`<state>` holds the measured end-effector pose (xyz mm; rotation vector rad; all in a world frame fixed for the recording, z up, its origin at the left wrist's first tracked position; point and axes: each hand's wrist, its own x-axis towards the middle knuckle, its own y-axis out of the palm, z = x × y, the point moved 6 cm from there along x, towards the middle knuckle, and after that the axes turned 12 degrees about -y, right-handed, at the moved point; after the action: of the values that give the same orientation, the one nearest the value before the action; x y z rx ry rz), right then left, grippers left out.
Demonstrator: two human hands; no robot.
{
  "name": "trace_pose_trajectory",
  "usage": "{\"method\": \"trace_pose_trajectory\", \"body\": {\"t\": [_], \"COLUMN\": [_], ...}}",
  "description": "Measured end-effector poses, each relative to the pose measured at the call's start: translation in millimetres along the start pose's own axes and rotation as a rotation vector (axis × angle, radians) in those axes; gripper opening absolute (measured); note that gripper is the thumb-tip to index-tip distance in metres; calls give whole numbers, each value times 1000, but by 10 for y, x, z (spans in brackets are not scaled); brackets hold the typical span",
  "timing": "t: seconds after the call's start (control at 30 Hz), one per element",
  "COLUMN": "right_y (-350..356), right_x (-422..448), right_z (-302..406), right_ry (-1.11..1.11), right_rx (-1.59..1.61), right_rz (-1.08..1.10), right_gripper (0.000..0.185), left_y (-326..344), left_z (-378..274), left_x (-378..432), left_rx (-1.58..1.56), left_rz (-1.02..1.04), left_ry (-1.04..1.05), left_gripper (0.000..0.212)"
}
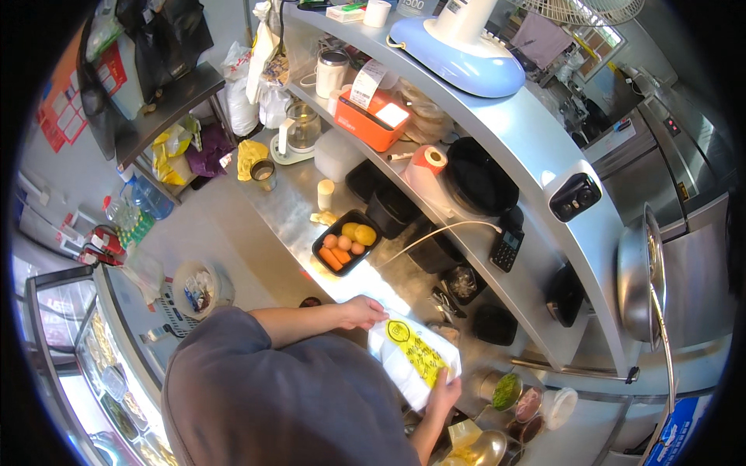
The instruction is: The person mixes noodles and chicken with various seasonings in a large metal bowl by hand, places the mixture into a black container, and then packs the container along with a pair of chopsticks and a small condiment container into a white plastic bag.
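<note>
A white plastic bag with yellow print [415, 358] is stretched between my two hands over the steel counter. My left hand [364, 313] pinches its upper left corner between thumb and fingers. My right hand [444, 396] grips its lower right edge. Beyond the bag, on the counter, a black plastic tray [347, 269] holds potatoes [365, 235], several round brownish items that look like eggs [330, 242], and carrot pieces [330, 258]. A white cylindrical container [325, 194] stands behind the tray. What the bag contains is hidden.
Black containers [393, 211] line the counter under a steel shelf. That shelf bears an orange label printer [371, 119] and a card terminal [506, 249]. Metal pots of chopped food [506, 391] stand at lower right. A glass kettle [303, 125] is at the back; a waste bin [201, 289] stands left.
</note>
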<state>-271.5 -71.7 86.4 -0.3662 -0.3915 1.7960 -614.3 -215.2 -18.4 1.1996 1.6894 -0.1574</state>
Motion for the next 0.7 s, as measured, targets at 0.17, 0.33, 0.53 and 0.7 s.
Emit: {"method": "trace_pose_trajectory", "body": {"t": [0.17, 0.33, 0.53, 0.7], "right_y": [473, 1340, 1919, 1902], "right_x": [-53, -139, -197, -264], "right_z": [647, 794, 753, 600], "right_ry": [-667, -302, -423, -103], "right_rx": [-710, -54, 37, 390], "right_rz": [-311, 321, 374, 459], "right_gripper": [51, 61, 63, 36], "left_y": [-415, -446, 105, 249], "left_z": [-70, -71, -200, -299], "left_x": [-97, -139, -398, -623], "left_rx": [153, 260, 381, 802], "left_rz": [-485, -621, -287, -420], "left_ry": [273, 312, 528, 902], "left_gripper": [37, 40, 33, 31]}}
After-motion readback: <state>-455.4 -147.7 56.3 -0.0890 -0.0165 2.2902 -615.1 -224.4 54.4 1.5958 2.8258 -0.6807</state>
